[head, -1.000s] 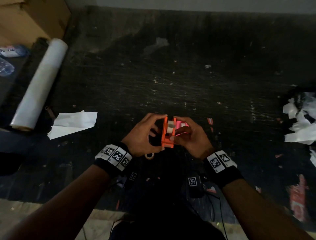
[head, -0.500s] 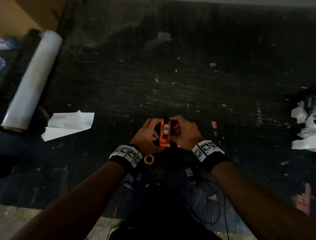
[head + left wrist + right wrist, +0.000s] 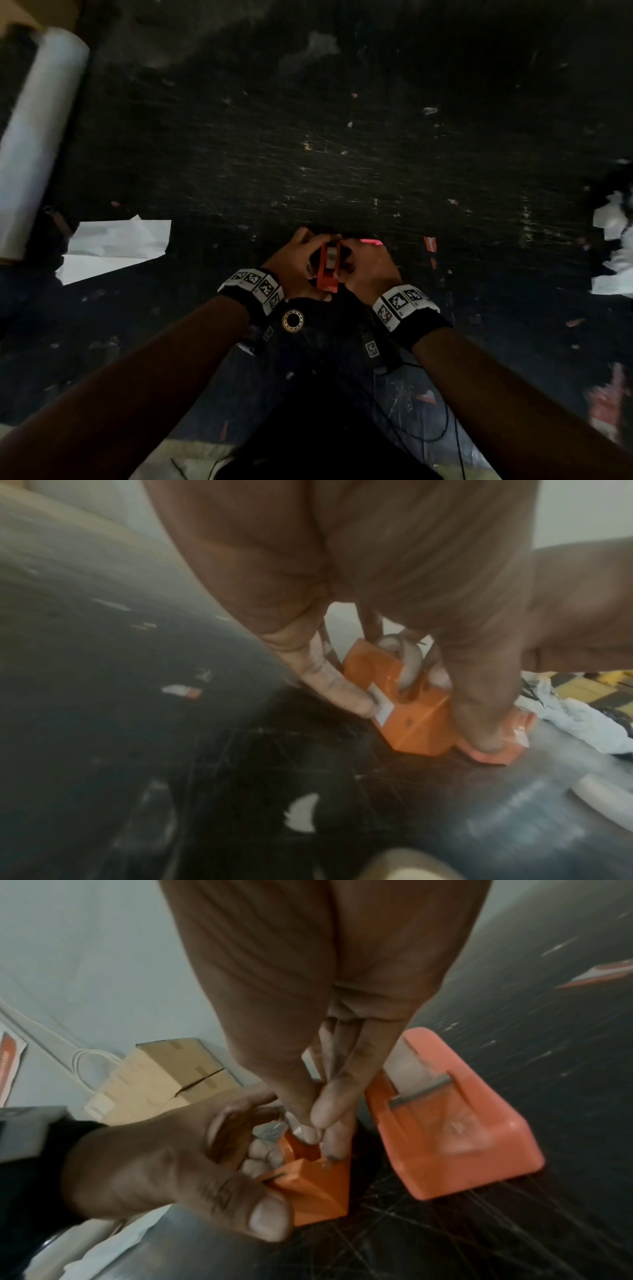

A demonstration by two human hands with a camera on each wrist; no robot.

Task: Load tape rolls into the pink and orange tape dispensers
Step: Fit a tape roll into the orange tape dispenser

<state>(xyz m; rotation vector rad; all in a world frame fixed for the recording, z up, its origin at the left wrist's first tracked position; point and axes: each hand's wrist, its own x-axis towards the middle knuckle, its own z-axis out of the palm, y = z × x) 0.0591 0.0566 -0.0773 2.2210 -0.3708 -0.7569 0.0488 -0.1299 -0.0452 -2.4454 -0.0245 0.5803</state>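
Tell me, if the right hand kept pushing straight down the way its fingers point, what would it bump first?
Probably the tape roll in the orange dispenser. The right hand points its fingers down into that dispenser's slot, already on or very near the roll. The left hand holds the dispenser.

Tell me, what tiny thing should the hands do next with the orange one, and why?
Probably press the tape roll down until it seats. The left hand grips the orange dispenser, and the right hand's fingertips are pushing into its slot. The pink dispenser beside it already holds tape.
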